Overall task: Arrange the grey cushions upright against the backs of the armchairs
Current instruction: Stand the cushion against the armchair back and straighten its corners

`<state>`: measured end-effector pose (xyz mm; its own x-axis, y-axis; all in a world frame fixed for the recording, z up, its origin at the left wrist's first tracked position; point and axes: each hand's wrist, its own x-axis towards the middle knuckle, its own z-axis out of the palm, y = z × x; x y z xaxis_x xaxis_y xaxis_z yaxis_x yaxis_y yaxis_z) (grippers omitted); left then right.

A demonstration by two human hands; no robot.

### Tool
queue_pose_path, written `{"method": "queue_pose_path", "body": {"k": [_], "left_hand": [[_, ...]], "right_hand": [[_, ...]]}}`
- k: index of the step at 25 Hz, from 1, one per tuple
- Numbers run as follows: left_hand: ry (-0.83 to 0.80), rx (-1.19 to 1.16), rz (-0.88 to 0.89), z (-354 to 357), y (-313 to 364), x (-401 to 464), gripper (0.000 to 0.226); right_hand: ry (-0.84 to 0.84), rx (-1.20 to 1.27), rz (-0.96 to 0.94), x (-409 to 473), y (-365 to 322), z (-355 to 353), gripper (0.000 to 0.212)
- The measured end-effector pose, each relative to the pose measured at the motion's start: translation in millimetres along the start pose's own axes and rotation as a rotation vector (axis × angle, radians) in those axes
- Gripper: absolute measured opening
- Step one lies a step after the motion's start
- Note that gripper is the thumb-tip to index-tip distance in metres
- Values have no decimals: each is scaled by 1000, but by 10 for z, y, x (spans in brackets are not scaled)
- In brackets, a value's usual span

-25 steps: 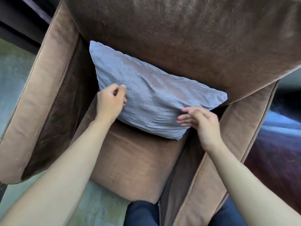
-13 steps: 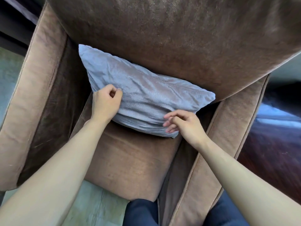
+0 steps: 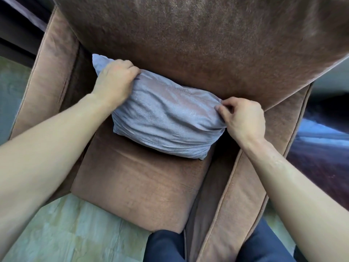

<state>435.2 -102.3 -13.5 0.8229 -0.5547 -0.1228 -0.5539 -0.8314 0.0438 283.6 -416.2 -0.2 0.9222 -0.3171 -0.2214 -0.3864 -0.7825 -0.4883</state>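
A grey cushion stands on the seat of a brown armchair, leaning against its backrest. My left hand grips the cushion's upper left edge, fingers curled over the top. At the upper right corner, my right hand pinches the fabric. The cushion's top left corner pokes out beyond my left hand. Its lower edge rests on the seat pad.
The armchair's left armrest and right armrest flank the seat. Pale tiled floor lies in front at the lower left. A dark rug is to the right. My legs in dark trousers stand at the chair's front.
Both hands moved from the cushion's lower face up to its top edge and closed on it. The cushion now stands steeper against the backrest.
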Motion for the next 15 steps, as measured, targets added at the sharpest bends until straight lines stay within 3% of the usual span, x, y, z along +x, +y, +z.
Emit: {"method": "queue_pose_path", "body": {"k": [4,7,10,12,14,15], "left_hand": [[164,-35,-87,-106,1,-58,31],[228,-16,-120,-147,61,-35,30],[277,18,-300,-115,225,-121,25],[240,-108,-243,-64,452,-288,18],[70,-205,-57,-23,725,-445,20],[-28,-201,0,-7,813,-486,24]], "right_hand": [[242,151,-61,-26,55,1,19],[248,197,-13,-76,26,41,18],[262,286,-17,-196,-117,106,12],[38,616,99,-267,-247,183,16],[-290,940,255,-291,-338,227,24],[-345,985,295,-276,-298,233,24]]}}
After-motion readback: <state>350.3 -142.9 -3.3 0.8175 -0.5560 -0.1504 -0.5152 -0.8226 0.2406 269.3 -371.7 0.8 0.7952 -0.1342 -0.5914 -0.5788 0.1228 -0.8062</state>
